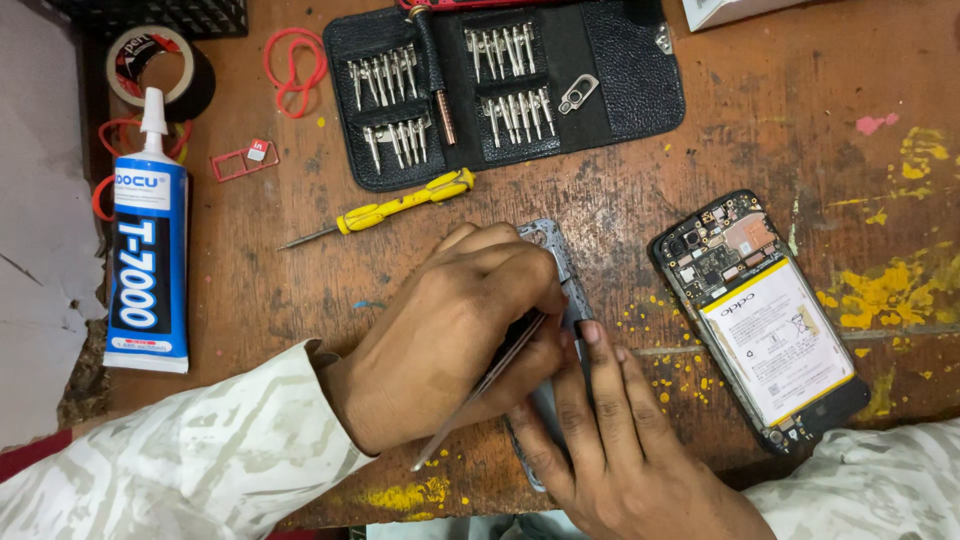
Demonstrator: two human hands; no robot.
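Grey phone frame [552, 243] mostly hidden under both hands; only its top end and a sliver by the wrist are seen. Tip of the thin metal tool [480, 388] is covered by left hand [455, 330] fingers; contact point cannot be told. Right hand [610, 440] cut off at the bottom edge. White box [730, 10] cropped by the top edge, kind not told. Dark grid object [160, 14] at top left cut off too. Bit shapes in the black tool case [610, 80] too small to tell. Opened phone [765, 320] bottom end partly hidden by a sleeve.
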